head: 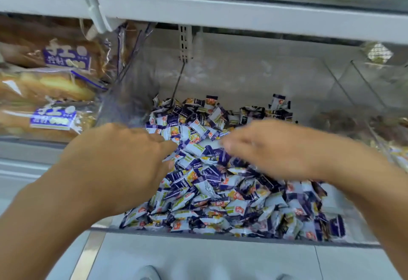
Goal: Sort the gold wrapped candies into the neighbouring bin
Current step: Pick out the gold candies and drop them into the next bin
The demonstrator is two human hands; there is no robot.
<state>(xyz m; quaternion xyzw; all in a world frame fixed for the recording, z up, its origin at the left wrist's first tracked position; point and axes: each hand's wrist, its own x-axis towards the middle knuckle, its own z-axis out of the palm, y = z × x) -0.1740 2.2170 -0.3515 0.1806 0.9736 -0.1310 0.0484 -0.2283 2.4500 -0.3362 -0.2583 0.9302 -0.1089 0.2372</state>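
Observation:
A clear bin on the shelf holds a heap of small purple-and-white wrapped candies with yellow and orange marks. I make out no plainly gold wrapper in the heap. My left hand lies on the left side of the heap, fingers reaching into the candies with their tips hidden. My right hand is blurred by motion over the upper middle of the heap, its fingers stretched to the left and touching the top candies. Neither hand visibly holds a candy.
Bagged bread loaves fill the section to the left. To the right, a neighbouring clear bin holds brownish pieces, with yellowish wrappers at the frame's edge. A white shelf hangs low above. Below are a tiled floor and shoe tips.

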